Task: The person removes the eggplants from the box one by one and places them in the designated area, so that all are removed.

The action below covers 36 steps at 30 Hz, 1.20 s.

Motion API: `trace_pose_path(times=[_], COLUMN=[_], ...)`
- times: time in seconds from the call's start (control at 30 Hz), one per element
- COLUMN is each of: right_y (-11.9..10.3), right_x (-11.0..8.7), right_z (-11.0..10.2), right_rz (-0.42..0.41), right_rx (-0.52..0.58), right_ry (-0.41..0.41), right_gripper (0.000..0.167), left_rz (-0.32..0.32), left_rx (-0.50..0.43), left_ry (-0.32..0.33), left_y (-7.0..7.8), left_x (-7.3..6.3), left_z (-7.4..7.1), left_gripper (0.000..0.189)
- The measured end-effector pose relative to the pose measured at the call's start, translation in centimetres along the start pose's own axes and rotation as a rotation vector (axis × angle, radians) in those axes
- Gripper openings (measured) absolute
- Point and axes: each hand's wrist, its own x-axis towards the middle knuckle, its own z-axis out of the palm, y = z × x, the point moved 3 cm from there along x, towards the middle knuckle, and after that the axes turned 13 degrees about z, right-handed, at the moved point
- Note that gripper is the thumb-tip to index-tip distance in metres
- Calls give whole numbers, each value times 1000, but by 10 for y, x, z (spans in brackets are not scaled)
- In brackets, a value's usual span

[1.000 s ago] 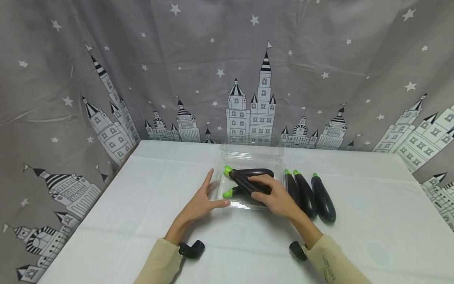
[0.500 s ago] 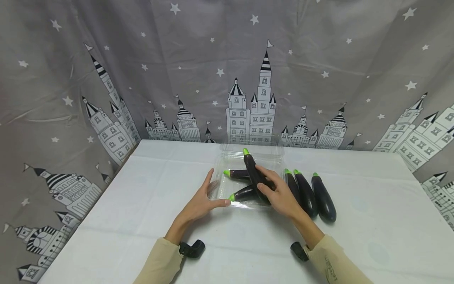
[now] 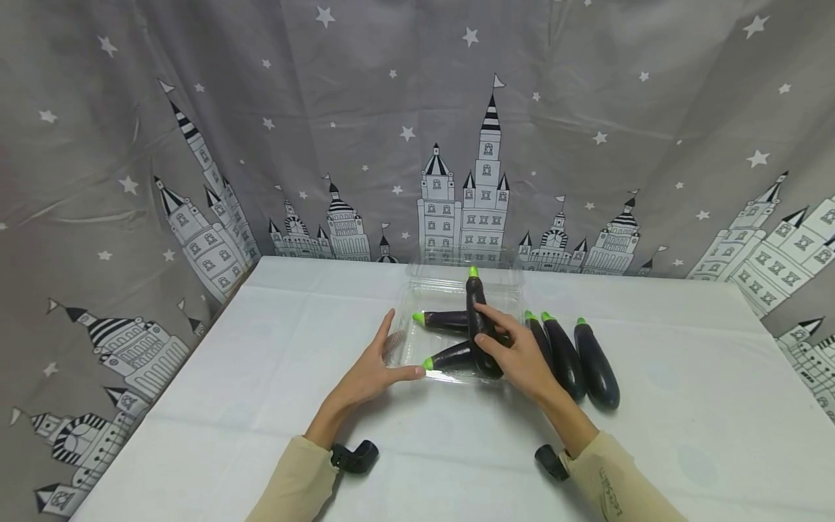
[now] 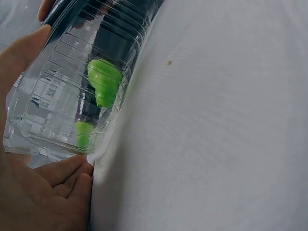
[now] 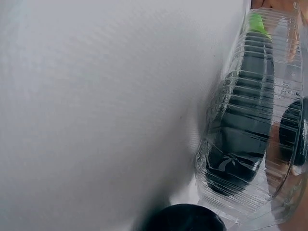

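My right hand [image 3: 518,355] grips a dark purple eggplant [image 3: 477,293] with a bright green stem end pointing away from me. Beneath it, two eggplants lie crosswise in an open clear plastic container [image 3: 424,297], their stem ends to the left: one behind [image 3: 443,321], one in front [image 3: 453,357]. My left hand [image 3: 368,373] spreads round the container's front left corner, thumb at the front and fingers along the left side. The left wrist view shows its thumb [image 4: 26,53] at the rim and the green stem ends [image 4: 104,82] through the ribbed wall.
Three more eggplants [image 3: 564,359] lie side by side on the white tablecloth [image 3: 685,362], just right of the container. The container's raised lid [image 3: 457,274] stands at the back, near a grey curtain [image 3: 365,109] printed with castles. Each wrist carries a black camera [image 3: 355,458].
The right hand has swung the held eggplant from slanting left to pointing almost straight back, over the two others. The front eggplant shifted slightly right. The left hand stays in place.
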Motion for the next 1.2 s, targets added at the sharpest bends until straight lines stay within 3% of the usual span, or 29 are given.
trace_pose_path(times=[0.23,0.67,1.2], right_y=[2,-1,0], right_x=[2,0,0], right_z=[-3,-4,-5], right_rz=[22,-13,2], right_rx=[51,176,206], right_ry=[18,17,28], right_gripper=[54,58,58], left_rz=[1,1,-6], left_rx=[-3,13,14], left_ry=[2,2,-1], left_y=[-2,-4,-4], left_x=[1,1,1], left_z=[1,0,0], left_gripper=[116,116,116])
